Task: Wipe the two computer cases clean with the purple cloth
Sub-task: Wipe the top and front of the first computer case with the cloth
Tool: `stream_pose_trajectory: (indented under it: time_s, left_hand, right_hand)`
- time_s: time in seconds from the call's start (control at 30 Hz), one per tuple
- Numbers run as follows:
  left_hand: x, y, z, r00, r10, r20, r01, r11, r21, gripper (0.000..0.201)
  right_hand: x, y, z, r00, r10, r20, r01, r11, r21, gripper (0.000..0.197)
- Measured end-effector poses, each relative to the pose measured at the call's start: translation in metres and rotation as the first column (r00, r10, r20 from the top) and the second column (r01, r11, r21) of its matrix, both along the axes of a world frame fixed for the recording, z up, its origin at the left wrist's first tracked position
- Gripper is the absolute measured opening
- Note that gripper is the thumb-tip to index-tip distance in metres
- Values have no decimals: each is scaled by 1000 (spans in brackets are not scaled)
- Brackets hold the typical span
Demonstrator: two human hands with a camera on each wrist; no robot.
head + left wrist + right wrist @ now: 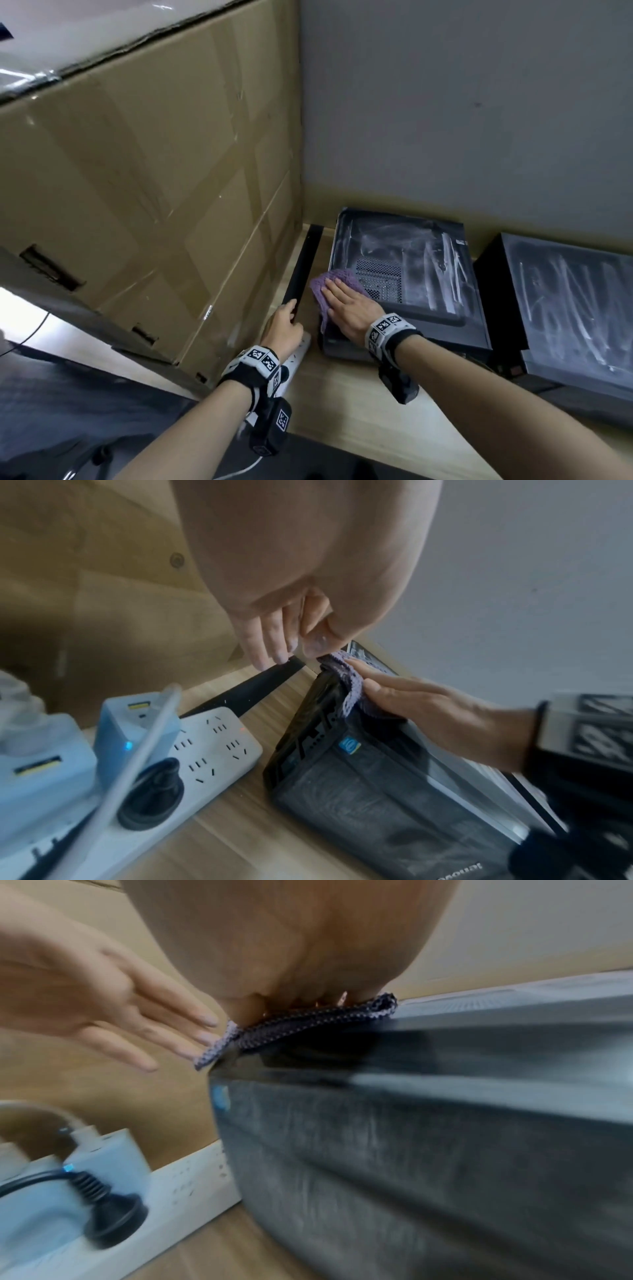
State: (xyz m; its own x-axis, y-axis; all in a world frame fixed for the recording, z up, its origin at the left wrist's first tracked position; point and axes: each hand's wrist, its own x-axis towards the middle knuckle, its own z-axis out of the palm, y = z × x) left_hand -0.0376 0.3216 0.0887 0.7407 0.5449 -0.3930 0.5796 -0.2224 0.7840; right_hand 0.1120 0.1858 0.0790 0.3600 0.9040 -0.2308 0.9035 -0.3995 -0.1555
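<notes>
Two dusty black computer cases lie flat on the wooden surface: the left case (pixel 421 260) and the right case (pixel 575 308), both streaked with dust. The purple cloth (pixel 325 282) lies on the near left corner of the left case and hangs over its edge (pixel 352 696). My right hand (pixel 342 298) presses flat on the cloth with straight fingers; the right wrist view shows the cloth (pixel 308 1020) under that palm. My left hand (pixel 286 318) hovers left of the case with loose, straight fingers (pixel 270 645), holding nothing, its tips at the end of a black bar (pixel 305 267).
A large taped cardboard box (pixel 154 188) stands close on the left. A white power strip (pixel 212 750) with plugs and chargers lies under my left wrist, beside the left case. A grey wall (pixel 462 102) stands behind the cases.
</notes>
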Motion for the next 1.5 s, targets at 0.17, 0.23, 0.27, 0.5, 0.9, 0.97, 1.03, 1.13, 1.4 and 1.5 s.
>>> stream_pose_trajectory:
  time_s: [0.17, 0.23, 0.27, 0.5, 0.9, 0.97, 1.03, 1.13, 1.4, 1.5]
  left_hand:
    - [5, -5, 16, 993, -113, 30, 108, 985, 134, 60]
    - [12, -7, 16, 989, -139, 40, 130, 976, 175, 58]
    - [14, -8, 15, 989, -142, 41, 132, 974, 183, 56]
    - [17, -13, -4, 994, -93, -56, 100, 985, 143, 54]
    - [12, 12, -20, 996, 21, -91, -19, 1000, 20, 52]
    - [16, 8, -19, 994, -15, -107, 19, 999, 41, 50]
    - [24, 2, -17, 991, -51, -121, 56, 998, 40, 49]
    - [40, -9, -12, 987, -101, -127, 99, 995, -20, 44]
    - [57, -20, -17, 996, -15, -87, -3, 981, -193, 24]
    - [58, -12, -14, 989, 73, -128, -113, 934, -338, 12]
  right_hand:
    - [8, 4, 4, 999, 4, -32, -5, 1000, -19, 58]
    - [-4, -7, 1, 999, 38, -25, -37, 999, 36, 59]
    - [-12, -14, -1, 998, 63, -16, -62, 997, 54, 61]
    - [-37, -34, -11, 999, 48, 24, -51, 991, 121, 67]
    - [-37, -11, -17, 999, 15, 49, -19, 996, 88, 67]
    - [-35, -31, -23, 998, 20, 58, -29, 988, 152, 69]
    - [-33, -54, -24, 996, -10, 92, -12, 972, 233, 58]
    - [-23, -92, -23, 978, -164, 126, 113, 935, 335, 48]
    - [-21, -133, -28, 886, -431, 171, 339, 854, 395, 36]
    - [-34, -116, -30, 929, -310, 201, 206, 887, 413, 35]
